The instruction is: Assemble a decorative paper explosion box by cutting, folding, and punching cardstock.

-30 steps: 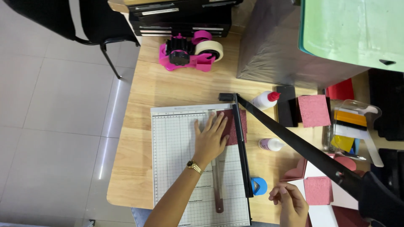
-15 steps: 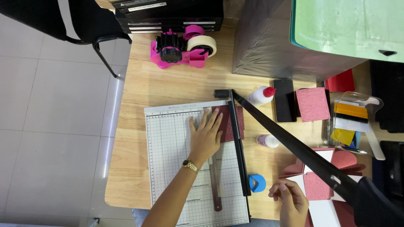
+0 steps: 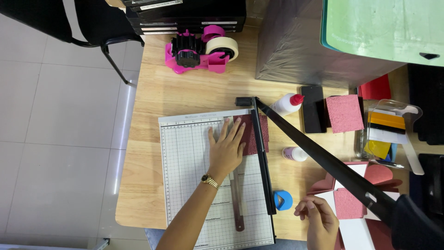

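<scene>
My left hand lies flat, fingers spread, on the gridded base of a paper cutter. It presses a dark red glitter sheet against the cutting edge. The cutter's black blade arm is raised and runs diagonally to its handle at the lower right. My right hand hovers near the table's front edge, below the arm, fingers loosely curled, holding nothing I can see. A gold watch is on the left wrist.
A pink tape dispenser stands at the back, a glue bottle, a black phone and a pink glitter square to the right. A blue tape roll and small bottle lie beside the cutter. Red paper cutouts sit lower right.
The view has shifted slightly. My left hand stays pressed on the sheet; the right hand has barely moved and the blade arm remains raised.
</scene>
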